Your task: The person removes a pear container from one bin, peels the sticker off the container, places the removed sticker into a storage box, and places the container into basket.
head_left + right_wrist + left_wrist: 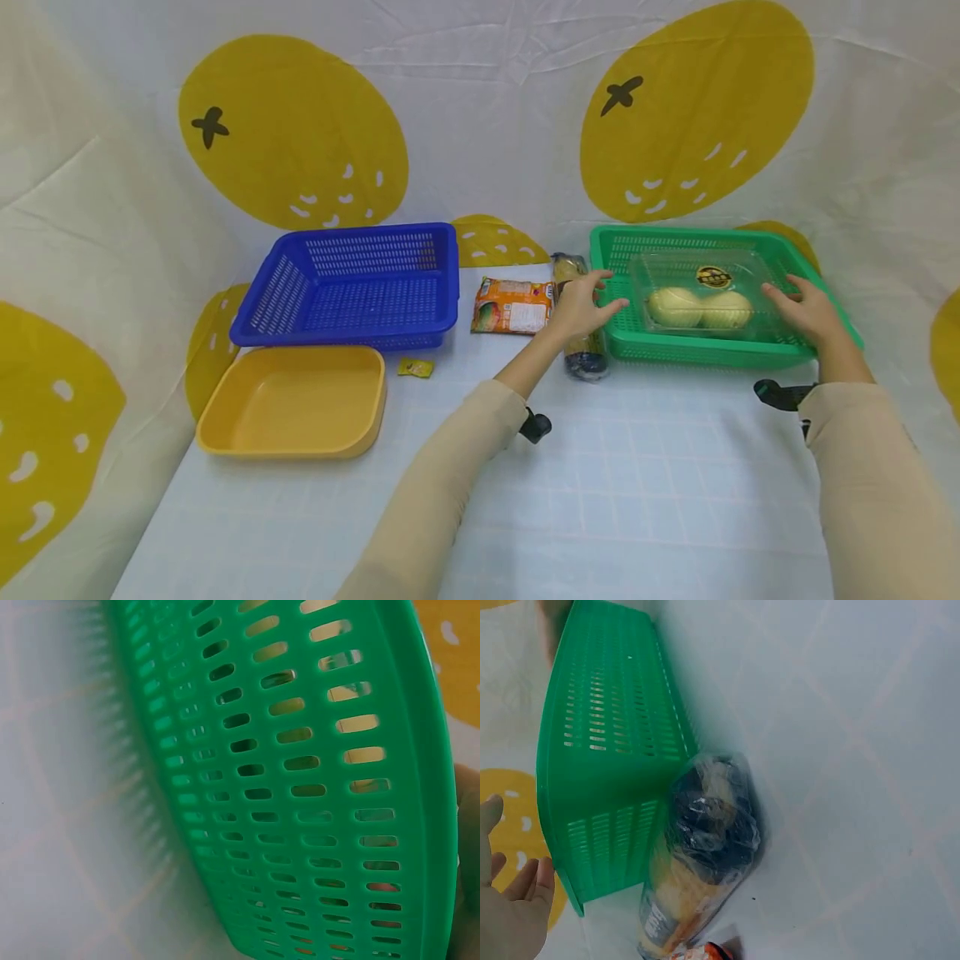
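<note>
A clear plastic box [701,292] with two pale yellow round items [675,307] inside and a dark label on its lid lies in the green basket [705,354]. My left hand [585,304] is over the basket's left rim, fingers and thumb spread, with nothing held. In the left wrist view, that hand [514,911] shows beside the rim. At the box's right end, my right hand [813,312] reaches over the basket with its thumb near the box edge. The basket wall [300,780] hides most of this hand in the right wrist view.
A wrapped long pack [585,358] lies against the basket's left side, with an orange packet [513,306] beside it. Farther left are a blue basket [345,339], a yellow tray [292,450] and a small yellow sachet [416,367]. Patterned cloth [487,125] hangs behind.
</note>
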The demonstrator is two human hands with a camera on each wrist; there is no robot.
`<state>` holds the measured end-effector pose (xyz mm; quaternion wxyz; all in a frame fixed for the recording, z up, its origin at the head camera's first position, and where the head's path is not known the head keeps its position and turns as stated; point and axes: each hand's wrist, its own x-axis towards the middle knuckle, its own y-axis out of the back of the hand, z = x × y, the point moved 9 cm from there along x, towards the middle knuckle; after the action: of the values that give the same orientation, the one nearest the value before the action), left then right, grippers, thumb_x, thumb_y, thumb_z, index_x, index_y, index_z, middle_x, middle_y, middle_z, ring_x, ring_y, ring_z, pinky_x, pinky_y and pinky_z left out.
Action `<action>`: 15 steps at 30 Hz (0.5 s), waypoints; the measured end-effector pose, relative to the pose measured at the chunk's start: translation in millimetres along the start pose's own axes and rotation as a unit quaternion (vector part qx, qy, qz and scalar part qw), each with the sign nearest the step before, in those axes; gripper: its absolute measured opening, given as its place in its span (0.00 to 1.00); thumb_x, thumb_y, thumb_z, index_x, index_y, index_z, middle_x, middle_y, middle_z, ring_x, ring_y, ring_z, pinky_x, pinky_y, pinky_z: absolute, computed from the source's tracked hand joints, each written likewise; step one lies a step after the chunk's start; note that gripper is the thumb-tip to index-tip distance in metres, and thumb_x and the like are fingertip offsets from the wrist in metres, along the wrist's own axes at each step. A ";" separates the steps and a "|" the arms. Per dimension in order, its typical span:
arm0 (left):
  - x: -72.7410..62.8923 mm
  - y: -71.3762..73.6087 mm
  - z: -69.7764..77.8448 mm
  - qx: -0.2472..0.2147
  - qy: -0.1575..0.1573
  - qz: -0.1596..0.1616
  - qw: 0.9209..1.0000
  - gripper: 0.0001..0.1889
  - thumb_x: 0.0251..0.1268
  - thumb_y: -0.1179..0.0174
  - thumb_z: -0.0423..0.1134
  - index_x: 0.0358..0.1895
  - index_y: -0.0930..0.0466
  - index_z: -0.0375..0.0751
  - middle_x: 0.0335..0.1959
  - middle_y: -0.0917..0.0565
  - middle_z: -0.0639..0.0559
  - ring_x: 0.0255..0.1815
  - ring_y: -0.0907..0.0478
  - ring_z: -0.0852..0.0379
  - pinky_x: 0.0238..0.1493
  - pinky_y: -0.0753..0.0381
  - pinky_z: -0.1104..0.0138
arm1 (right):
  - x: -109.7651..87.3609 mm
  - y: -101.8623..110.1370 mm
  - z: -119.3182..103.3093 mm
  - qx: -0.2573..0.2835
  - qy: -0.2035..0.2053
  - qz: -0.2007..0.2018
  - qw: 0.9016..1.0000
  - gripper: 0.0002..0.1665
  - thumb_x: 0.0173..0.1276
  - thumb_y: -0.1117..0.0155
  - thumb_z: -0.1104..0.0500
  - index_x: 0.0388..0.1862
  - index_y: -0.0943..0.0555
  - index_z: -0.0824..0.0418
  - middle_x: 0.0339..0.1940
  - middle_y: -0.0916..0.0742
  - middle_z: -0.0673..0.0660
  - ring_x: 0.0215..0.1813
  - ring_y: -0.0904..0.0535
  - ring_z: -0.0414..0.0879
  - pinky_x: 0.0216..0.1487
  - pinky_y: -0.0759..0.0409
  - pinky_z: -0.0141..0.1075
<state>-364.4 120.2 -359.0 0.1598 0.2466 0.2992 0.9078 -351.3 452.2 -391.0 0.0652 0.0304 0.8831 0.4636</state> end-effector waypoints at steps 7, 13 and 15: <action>7.0 -16.8 -2.1 -0.169 0.078 0.011 0.982 0.33 0.62 0.37 0.43 0.69 0.40 0.42 0.60 0.28 0.37 0.60 0.27 0.46 0.54 0.23 0.66 | -1.0 -3.6 9.4 0.018 -0.021 -0.019 0.999 0.48 0.73 0.64 0.40 0.71 0.63 0.75 0.63 0.44 0.87 0.61 0.46 0.81 0.57 0.41 0.69; 17.5 -31.3 2.9 -0.177 0.120 -0.028 0.976 0.36 0.61 0.37 0.46 0.71 0.42 0.48 0.68 0.34 0.45 0.65 0.33 0.53 0.52 0.23 0.65 | 0.0 -5.8 12.3 0.047 -0.023 -0.021 0.998 0.50 0.72 0.59 0.40 0.72 0.64 0.73 0.63 0.43 0.86 0.61 0.45 0.80 0.57 0.40 0.68; 21.7 -33.1 3.9 -0.176 0.130 -0.033 0.975 0.36 0.62 0.38 0.46 0.71 0.43 0.48 0.69 0.35 0.47 0.65 0.34 0.53 0.52 0.24 0.63 | 1.1 -6.0 11.2 0.060 -0.020 -0.021 0.998 0.50 0.72 0.57 0.40 0.73 0.64 0.72 0.64 0.44 0.86 0.61 0.44 0.80 0.57 0.39 0.68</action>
<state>-375.4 157.0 -369.2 0.1908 0.0845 0.1608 0.9647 -350.8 458.0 -402.3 0.0909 0.0249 0.9084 0.4074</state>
